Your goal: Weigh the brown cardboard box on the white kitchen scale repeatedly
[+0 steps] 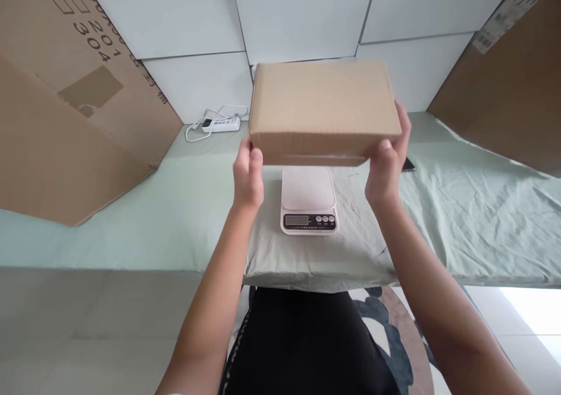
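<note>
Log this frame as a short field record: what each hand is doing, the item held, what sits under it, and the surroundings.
left hand: left hand grips the left end of the cardboard box
right hand: right hand grips the right end of the same box
box state: closed, level, held in the air, apart from the scale
below box: white digital scale, platform bare
surface: pale green cloth over the table
behind: white power strip by the wall
sides: large cardboard sheets leaning left and right
</note>
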A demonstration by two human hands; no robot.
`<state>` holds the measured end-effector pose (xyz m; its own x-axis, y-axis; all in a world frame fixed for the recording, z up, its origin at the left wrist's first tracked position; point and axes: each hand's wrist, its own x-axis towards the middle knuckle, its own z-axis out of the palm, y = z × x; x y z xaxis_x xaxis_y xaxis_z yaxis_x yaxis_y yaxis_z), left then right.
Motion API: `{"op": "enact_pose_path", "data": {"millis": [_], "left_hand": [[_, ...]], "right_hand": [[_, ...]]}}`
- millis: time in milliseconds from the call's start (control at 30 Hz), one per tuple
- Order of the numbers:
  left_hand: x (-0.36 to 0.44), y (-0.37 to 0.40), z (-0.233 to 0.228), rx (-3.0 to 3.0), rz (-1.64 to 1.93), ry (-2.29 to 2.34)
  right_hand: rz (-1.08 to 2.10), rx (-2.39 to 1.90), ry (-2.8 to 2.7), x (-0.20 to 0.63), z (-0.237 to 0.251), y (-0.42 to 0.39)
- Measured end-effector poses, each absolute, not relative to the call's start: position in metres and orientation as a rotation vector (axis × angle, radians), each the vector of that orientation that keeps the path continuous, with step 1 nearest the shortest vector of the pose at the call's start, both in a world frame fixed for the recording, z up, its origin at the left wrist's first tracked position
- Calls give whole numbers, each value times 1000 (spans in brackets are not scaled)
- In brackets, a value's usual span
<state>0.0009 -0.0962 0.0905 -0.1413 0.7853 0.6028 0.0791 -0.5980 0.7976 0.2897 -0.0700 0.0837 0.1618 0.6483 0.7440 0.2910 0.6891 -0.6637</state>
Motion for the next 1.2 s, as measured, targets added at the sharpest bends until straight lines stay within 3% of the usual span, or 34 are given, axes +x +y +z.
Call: {"op": "enact_pose_path", "data": {"millis": [200,400,900,1200], "left_hand": [[8,-17,60,1432,1746,972],[14,3,18,1321,1674,1016],[13,7,8,1220,1627,1058],[-30,13,12,907,1770,1171]], "right_hand": [[512,-973,-1383,279,61,-5],[569,-1037,-1385,287,26,5],[638,-1047,-1380,291,13,22],[793,-1097,-1187,316,-5,36]]}}
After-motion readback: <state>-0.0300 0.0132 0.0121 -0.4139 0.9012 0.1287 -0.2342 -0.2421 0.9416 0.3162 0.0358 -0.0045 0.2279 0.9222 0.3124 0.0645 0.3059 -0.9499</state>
